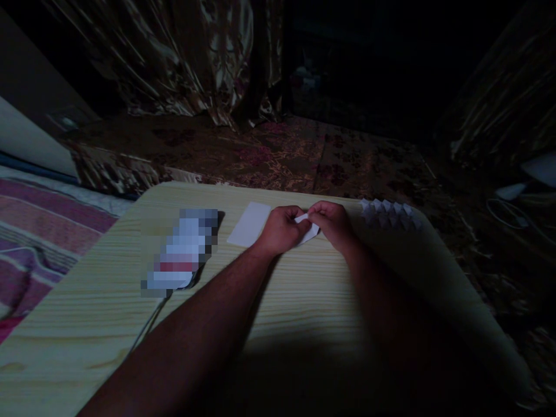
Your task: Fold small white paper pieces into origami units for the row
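Note:
Both my hands meet near the far side of a pale wooden table (304,324), closed on a small piece of white paper (309,234). My left hand (284,230) grips its left side, thumb on top. From the right, my right hand (330,223) pinches its upper edge with thumb and fingertips. The paper has angled edges and looks folded, though the fingers cover much of it. Just left of my left hand lies a white rectangular stack or sheet of paper (249,223). Several small pointed folded paper pieces (386,213) stand in rows right of my right hand.
A blurred-out phone-like device (185,246) with a white cable (145,327) lies on the table's left. A striped bedcover (47,220) is beyond the left edge. Patterned cloth (278,150) and shiny curtains (226,52) are behind the table. The room is dim.

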The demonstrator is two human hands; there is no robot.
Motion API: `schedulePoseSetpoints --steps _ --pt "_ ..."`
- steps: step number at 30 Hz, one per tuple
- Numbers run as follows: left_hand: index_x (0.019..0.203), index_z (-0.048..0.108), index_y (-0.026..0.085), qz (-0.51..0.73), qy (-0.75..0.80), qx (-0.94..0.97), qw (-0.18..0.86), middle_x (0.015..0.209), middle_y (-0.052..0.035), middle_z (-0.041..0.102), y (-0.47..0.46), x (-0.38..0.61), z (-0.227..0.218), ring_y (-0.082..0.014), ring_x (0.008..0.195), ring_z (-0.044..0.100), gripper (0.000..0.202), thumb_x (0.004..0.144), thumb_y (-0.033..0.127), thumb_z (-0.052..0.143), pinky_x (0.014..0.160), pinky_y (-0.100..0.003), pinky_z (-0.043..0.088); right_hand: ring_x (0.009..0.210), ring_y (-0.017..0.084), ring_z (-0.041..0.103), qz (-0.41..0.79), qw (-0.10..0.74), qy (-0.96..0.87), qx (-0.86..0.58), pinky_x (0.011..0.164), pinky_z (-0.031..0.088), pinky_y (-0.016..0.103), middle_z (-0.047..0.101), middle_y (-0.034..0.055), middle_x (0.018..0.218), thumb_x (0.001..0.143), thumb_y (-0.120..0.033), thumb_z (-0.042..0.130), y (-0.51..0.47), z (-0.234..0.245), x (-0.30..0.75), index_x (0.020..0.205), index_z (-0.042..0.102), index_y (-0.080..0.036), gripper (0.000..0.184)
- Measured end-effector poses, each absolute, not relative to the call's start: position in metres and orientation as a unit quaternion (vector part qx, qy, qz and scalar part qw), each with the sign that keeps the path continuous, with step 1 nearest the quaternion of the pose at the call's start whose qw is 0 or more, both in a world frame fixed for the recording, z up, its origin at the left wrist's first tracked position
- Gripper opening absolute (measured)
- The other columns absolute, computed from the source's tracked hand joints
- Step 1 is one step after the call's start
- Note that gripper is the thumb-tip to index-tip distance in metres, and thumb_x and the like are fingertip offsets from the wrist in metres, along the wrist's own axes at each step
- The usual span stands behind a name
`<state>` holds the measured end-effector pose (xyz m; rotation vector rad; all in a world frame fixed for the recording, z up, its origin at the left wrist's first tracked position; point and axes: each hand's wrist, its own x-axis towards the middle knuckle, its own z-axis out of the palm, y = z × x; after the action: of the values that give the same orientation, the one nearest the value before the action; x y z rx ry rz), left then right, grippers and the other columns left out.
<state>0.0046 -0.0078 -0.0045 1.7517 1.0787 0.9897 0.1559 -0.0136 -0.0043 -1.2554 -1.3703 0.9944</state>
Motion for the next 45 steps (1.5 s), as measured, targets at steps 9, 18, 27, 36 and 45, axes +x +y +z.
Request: schedulePoseSetpoints --steps 9,18,27,36,45 --pt "0.072 0.065 0.013 0.392 0.429 0.699 0.416 0.063 -0.0013 0.06 -0.0091 0.0041 -0.0043 -0.0104 0.055 0.048 0.021 0.072 0.033 0.06 0.048 -0.02 0.034 0.048 0.01 0.046 0.385 0.48 -0.584 -0.528 0.045 0.031 0.022 0.055 -0.0032 0.054 0.065 -0.023 0.058 -0.0135 -0.0043 0.1563 0.068 0.061 -0.017 0.008" --pt "0.067 0.064 0.013 0.4 0.436 0.687 0.422 0.058 0.0002 0.057 -0.0092 0.0048 -0.0007 -0.0094 0.052 0.045 0.023 0.071 0.035 0.061 0.047 -0.02 0.032 0.048 0.011 0.046 0.376 0.483 -0.577 -0.54 0.045 0.032 0.023 0.055 -0.003 0.053 0.066 -0.027 0.061 -0.0149 -0.0025 0.1529 0.068 0.062 -0.018 0.01" --pt "0.07 0.063 0.015 0.433 0.458 0.639 0.441 0.062 0.0008 0.059 -0.0052 0.0022 -0.0022 -0.0097 0.052 0.046 0.022 0.071 0.037 0.064 0.049 -0.021 0.036 0.05 0.012 0.053 0.423 0.535 -0.524 -0.511 0.051 0.04 0.024 0.057 -0.0034 0.05 0.065 -0.023 0.059 -0.01 -0.0062 0.1601 0.07 0.062 -0.018 0.009" --pt "0.068 0.061 0.015 0.45 0.457 0.633 0.434 0.06 0.0021 0.056 -0.0052 0.0033 -0.0017 -0.0095 0.052 0.045 0.02 0.071 0.035 0.063 0.048 -0.021 0.034 0.046 0.011 0.049 0.396 0.542 -0.513 -0.535 0.048 0.037 0.023 0.055 -0.0038 0.047 0.064 -0.025 0.061 -0.0104 -0.0058 0.1576 0.069 0.062 -0.017 0.01" --pt "0.072 0.062 0.015 0.471 0.459 0.608 0.446 0.067 0.0009 0.061 -0.0058 0.004 -0.0011 -0.0098 0.055 0.049 0.02 0.07 0.035 0.065 0.051 -0.021 0.039 0.046 0.01 0.047 0.388 0.557 -0.507 -0.53 0.048 0.036 0.022 0.054 -0.0042 0.049 0.066 -0.027 0.063 -0.0101 -0.0059 0.1586 0.068 0.06 -0.017 0.011"
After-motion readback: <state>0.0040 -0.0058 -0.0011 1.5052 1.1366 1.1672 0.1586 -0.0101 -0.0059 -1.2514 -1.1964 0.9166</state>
